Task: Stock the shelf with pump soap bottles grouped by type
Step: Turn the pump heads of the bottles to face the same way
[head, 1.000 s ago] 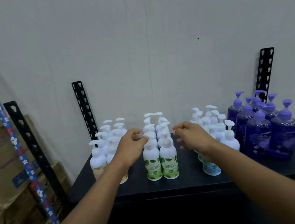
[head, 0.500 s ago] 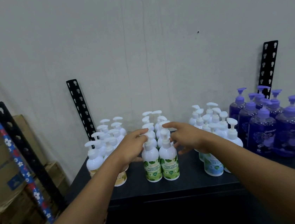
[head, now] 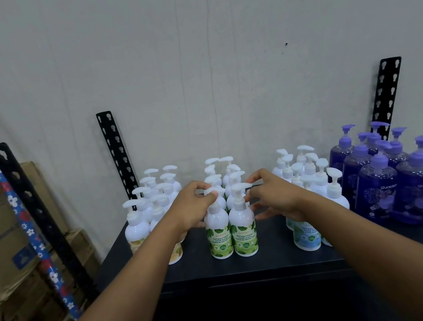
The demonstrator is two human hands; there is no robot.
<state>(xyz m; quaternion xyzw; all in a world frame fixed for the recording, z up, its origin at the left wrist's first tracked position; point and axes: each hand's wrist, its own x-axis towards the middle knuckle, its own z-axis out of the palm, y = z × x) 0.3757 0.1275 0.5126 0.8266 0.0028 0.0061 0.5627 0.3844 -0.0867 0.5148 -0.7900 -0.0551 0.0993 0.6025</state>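
White, glossy pump tops sit pinched by left hand and right hand, one each.

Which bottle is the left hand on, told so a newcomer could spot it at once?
On the black shelf against the wall, find the second cluster from the left, the one with green leaf labels. In its front pair, the left bottle is it: the left hand pinches its white pump, while the right hand is at the twin beside it.
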